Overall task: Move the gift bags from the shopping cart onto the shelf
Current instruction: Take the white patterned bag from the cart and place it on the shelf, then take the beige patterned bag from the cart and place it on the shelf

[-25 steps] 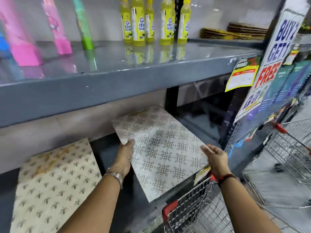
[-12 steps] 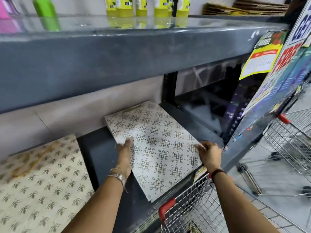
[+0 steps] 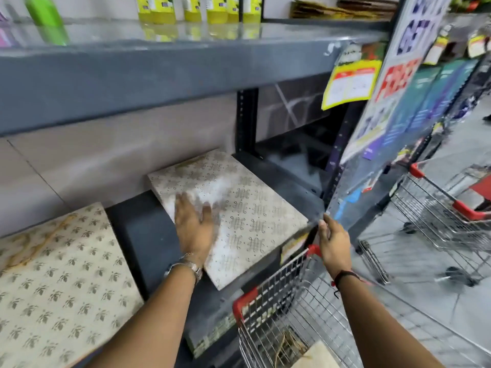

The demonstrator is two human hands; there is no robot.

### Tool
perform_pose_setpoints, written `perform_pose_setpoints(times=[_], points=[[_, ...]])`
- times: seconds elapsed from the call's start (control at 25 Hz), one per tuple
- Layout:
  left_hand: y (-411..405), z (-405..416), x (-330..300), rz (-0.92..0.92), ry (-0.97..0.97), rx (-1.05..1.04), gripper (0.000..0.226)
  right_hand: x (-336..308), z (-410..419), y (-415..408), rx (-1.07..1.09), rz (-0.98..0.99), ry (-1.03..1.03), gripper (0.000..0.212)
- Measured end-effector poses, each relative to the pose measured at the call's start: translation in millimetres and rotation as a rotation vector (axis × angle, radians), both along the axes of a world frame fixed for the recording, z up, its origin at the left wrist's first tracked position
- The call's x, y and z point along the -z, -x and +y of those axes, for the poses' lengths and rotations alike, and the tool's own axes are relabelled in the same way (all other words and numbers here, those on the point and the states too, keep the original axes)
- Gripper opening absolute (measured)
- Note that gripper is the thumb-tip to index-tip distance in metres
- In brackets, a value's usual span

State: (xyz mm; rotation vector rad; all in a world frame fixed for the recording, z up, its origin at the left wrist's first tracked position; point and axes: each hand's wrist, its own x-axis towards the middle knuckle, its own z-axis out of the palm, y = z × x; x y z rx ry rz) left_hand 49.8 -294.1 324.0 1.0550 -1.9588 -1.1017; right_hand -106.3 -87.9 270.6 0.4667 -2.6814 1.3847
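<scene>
A cream gift bag with a dark knot pattern lies flat on the dark lower shelf. My left hand rests flat on its near-left part, fingers spread. My right hand is off the bag's right corner, fingers loosely curled, holding nothing, just above the red-trimmed wire shopping cart. A second flat gift bag with a leaf pattern lies on the same shelf at the left. In the cart's bottom a tan bag with cord handles shows partly.
The grey upper shelf overhangs the lower one, carrying yellow bottles and a green one. A "buy 2 get 1 free" sign hangs on the right post. Another wire cart stands in the aisle at right.
The patterned bag has slid deeper onto the shelf and lies flat. My left hand moved on top of it; my right hand let go of its right edge and drew back toward the cart.
</scene>
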Motion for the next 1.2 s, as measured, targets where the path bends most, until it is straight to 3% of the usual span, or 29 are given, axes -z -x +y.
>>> perform_pose_setpoints(times=[0.08, 0.2, 0.44, 0.56, 0.68, 0.92, 1.04, 1.2], points=[[5, 44, -5, -0.051, 0.196, 0.172, 0.057, 8, 36, -14, 0.013, -0.071, -0.002, 0.056], [17, 118, 11, -0.101, 0.302, 0.423, 0.050, 33, 99, -36, -0.011, -0.148, -0.117, 0.048], [20, 239, 103, -0.467, 0.027, 0.754, 0.046, 122, 214, -92, 0.006, -0.335, -0.239, 0.042], [20, 263, 172, -0.720, -0.203, 0.771, 0.058, 180, 254, -114, 0.018, -0.462, -0.349, 0.040], [29, 262, 234, -0.944, -0.271, 0.783, 0.071, 230, 269, -124, 0.012, -0.583, -0.409, 0.043], [40, 238, 318, -1.275, -0.225, 0.864, 0.087, 298, 259, -106, -0.062, -0.665, -0.566, 0.060], [46, 230, 348, -1.467, -0.095, 0.908, 0.102, 320, 252, -95, -0.071, -0.732, -0.632, 0.073], [50, 233, 372, -1.444, -0.096, 0.848, 0.088, 338, 248, -94, -0.020, -0.770, -0.651, 0.067]])
